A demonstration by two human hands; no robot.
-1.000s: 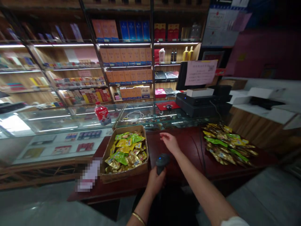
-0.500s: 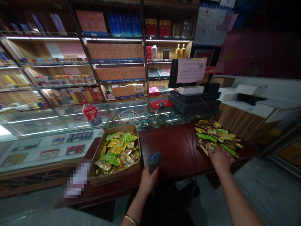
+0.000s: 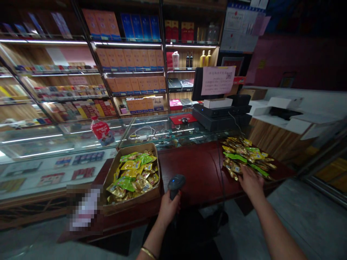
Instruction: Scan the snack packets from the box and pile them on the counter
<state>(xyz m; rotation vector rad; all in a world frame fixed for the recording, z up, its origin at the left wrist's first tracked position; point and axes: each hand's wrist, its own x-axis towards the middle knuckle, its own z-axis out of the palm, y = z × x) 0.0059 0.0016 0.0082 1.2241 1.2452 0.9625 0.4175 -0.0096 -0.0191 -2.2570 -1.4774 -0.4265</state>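
My left hand (image 3: pixel 168 208) is wrapped round the handle of a dark barcode scanner (image 3: pixel 176 181), held above the table's front edge with a small blue light on its head. My right hand (image 3: pixel 252 182) rests with outstretched fingers on the near side of a pile of snack packets (image 3: pixel 245 155), gold, yellow and green. Some of its fingertips are hard to make out against the wrappers. Between the scanner and the left table end stands an open cardboard box (image 3: pixel 158 187), filled with similar small packets (image 3: pixel 132 173).
A glass display counter (image 3: pixel 62 139) runs behind the dark red table (image 3: pixel 189 166), with a red bottle (image 3: pixel 102 130) on it. At the back stand a monitor (image 3: pixel 197 85) and a black cash drawer (image 3: pixel 217 117). A cable (image 3: pixel 221 173) crosses the table.
The whole view has shifted slightly. My left hand still grips the scanner, and my right hand stays at the packet pile with its fingers slightly closer together.
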